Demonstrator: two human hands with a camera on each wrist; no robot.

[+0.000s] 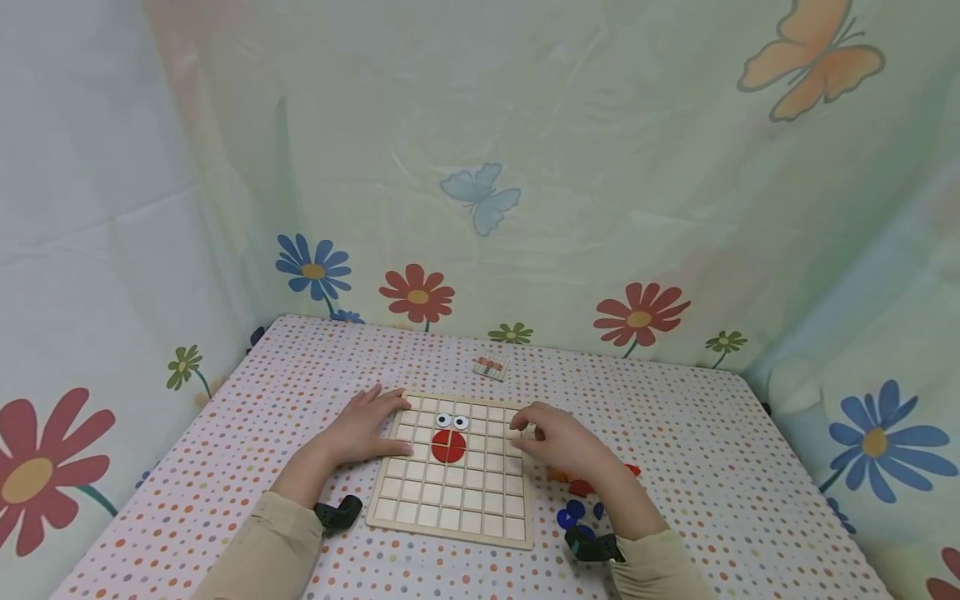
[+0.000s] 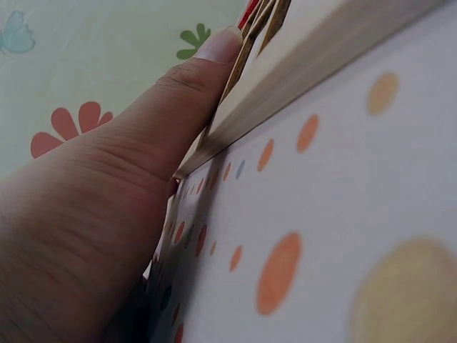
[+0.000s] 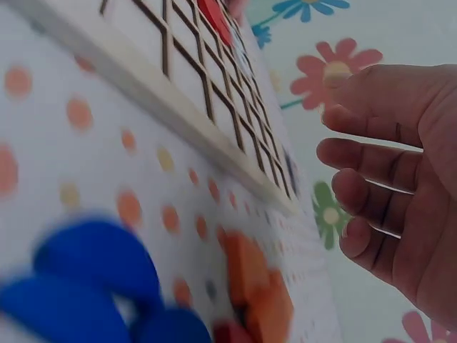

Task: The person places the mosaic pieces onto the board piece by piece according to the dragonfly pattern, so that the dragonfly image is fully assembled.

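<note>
A wooden grid board [image 1: 450, 518] with square cells lies on the dotted table. Red quarter pieces forming a disc [image 1: 448, 447] sit in its upper left cells, and two eye pieces [image 1: 453, 422] lie just above them. My left hand [image 1: 363, 427] rests on the board's left edge with fingers spread. In the left wrist view the thumb [image 2: 178, 93] lies over the rim. Above the board's right edge is my right hand [image 1: 558, 437], its fingers loosely bent. Nothing shows between those fingers [image 3: 360, 189] in the right wrist view.
Blue pieces [image 1: 575, 510] lie right of the board, near the right wrist. Orange pieces [image 3: 258, 286] and red pieces [image 1: 580, 487] lie under the right forearm, partly hidden. A small patterned card [image 1: 491, 367] lies beyond the board. Printed curtains surround the table.
</note>
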